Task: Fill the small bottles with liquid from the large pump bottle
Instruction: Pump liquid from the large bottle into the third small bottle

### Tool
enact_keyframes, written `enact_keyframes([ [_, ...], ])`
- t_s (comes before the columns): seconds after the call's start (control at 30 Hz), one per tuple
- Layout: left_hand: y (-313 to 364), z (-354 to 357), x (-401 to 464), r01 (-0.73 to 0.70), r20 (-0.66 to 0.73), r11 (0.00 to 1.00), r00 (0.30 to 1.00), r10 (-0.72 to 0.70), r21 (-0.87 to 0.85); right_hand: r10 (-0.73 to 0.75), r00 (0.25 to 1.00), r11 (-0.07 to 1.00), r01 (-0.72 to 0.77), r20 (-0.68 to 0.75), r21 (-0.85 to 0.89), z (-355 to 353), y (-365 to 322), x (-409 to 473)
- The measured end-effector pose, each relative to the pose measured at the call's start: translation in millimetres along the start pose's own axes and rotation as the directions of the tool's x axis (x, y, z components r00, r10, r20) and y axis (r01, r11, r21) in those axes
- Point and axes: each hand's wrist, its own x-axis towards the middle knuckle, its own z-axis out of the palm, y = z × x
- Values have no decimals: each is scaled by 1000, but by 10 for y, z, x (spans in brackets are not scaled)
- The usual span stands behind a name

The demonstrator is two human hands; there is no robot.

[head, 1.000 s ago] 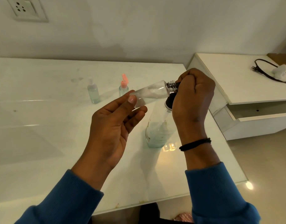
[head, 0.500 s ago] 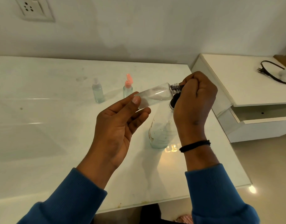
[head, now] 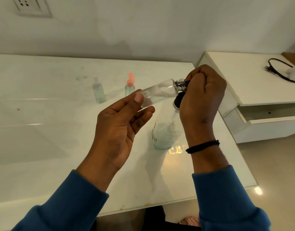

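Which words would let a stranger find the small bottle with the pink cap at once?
Start at the white table and look to its far side, near the wall. Two small bottles stand there side by side, beyond the left hand. The right one alone has a pink flip cap; its neighbour has a clear top.

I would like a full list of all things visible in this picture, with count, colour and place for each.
small clear plastic bottle: 1, clear, tilted in the air, held between both hands
large clear pump bottle: 1, clear with black top, upright on the table under the right hand
small capped bottles: 2, pale green, one clear cap, one pink cap, far on the table
white glass-topped table: 1, white
white side cabinet: 1, white, at right, drawer open
black cable: 1, on the cabinet
wall socket: 1, white, top left
left hand: grips the bottle base
right hand: curled at the bottle neck
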Motion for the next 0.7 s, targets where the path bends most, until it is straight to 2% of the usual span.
enact_keyframes([
  [0.1,-2,-13,-4,2,-9,1000,1000,-2,2,28,1000,999,-29,11,45,26,40,-58],
  [0.27,3,-2,-4,5,1,1000,1000,-5,-7,2,1000,1000,-2,9,0,-10,3,-5],
  [0.43,-5,-19,3,6,-6,1000,1000,-6,-9,39,999,996,-40,19,81,7,35,-71],
  [0.6,-3,-12,-1,8,6,1000,1000,-8,-6,-11,1000,999,10,12,38,-20,-24,-5],
  [0.7,-3,-20,10,6,-2,1000,1000,-6,-6,10,1000,996,-10,-3,90,10,-10,-56],
])
